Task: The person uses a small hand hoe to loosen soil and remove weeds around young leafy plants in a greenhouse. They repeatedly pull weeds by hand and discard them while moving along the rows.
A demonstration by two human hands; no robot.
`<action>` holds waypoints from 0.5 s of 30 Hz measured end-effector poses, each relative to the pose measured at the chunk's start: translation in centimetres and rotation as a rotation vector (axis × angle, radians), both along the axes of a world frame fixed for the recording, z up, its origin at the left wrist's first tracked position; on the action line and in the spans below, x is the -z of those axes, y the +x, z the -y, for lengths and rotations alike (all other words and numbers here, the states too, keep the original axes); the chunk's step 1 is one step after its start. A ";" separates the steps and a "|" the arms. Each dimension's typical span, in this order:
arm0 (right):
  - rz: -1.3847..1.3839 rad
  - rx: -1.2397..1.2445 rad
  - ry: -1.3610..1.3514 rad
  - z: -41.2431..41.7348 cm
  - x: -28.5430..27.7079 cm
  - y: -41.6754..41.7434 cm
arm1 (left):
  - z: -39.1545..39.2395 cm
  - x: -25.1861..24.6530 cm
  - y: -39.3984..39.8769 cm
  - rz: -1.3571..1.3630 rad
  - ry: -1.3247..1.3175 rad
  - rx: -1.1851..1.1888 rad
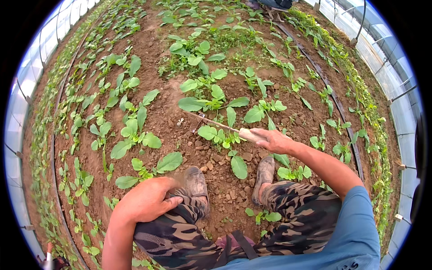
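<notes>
My right hand (275,140) is closed around the pale wooden handle (251,135) of a small hand hoe, whose thin shaft runs up and left over the leafy seedlings. The hoe's metal blade (197,123) rests at the brown, crumbly soil, beside a cluster of broad-leaved green plants (214,101). My left hand (152,197) lies on my left knee, bent at the wrist, with its fingertips blurred; nothing shows in it. Below the hoe, a young plant (221,136) stands between the blade and my feet.
My shoes (195,182) stand on clods between seedlings. More rows of plants (131,135) grow on both sides. Black drip hoses (332,91) run along the bed. Plastic greenhouse walls (388,67) curve at both edges. Part of another person (50,258) shows at lower left.
</notes>
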State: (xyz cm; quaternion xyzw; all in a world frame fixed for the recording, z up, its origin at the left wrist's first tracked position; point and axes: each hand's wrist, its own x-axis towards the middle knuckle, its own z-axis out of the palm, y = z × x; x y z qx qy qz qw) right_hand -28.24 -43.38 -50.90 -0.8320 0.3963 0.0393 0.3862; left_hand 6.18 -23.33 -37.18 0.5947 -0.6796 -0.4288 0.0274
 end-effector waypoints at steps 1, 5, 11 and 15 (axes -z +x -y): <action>-0.012 0.008 0.019 0.5 0.8 -0.3 | 0.9 0.7 -0.1 -0.038 -0.014 0.112; -0.080 0.012 0.059 1.4 4.7 -0.5 | 6.3 8.3 0.0 -0.130 0.084 0.123; -0.025 0.044 0.116 0.8 10.5 1.9 | 13.8 26.8 -2.6 -0.375 0.261 -0.560; -0.050 0.066 -0.011 1.2 12.0 0.8 | 16.3 32.5 -5.8 -0.897 0.465 -1.041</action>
